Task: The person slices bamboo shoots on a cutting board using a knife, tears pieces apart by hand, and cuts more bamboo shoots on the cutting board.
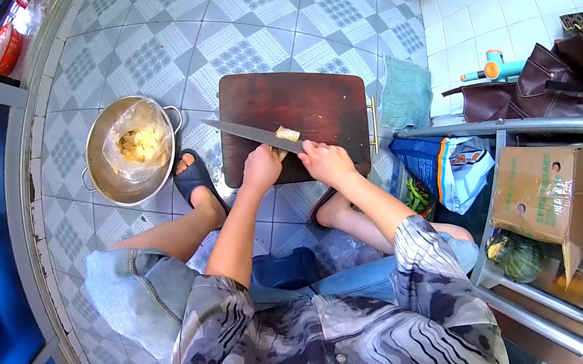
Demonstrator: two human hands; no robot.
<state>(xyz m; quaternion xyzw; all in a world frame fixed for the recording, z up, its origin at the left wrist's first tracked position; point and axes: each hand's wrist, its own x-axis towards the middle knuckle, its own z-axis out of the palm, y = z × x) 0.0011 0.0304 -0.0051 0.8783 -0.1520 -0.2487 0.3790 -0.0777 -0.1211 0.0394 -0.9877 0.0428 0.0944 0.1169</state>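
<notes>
A long knife (246, 132) lies slantwise over the dark red-brown cutting board (293, 97), its tip toward the upper left. My right hand (327, 161) is closed around the knife's handle end at the lower right of the board. Just left of it, my left hand (263, 167) is closed at the near edge of the blade; what its fingers hold, if anything, is hidden. A small pale piece of food (287, 134) rests against the far side of the blade. Left of the board stands a metal pot (99, 154) with a clear plastic bag holding pale yellow pieces (140, 144).
Sandaled feet flank the board's near side. On the right are a metal rack (505, 121) with a cardboard box (536, 189), a green squash (518, 257), plastic bags (463, 172) and a brown bag (545, 82). A glass door frame (33, 225) runs along the left.
</notes>
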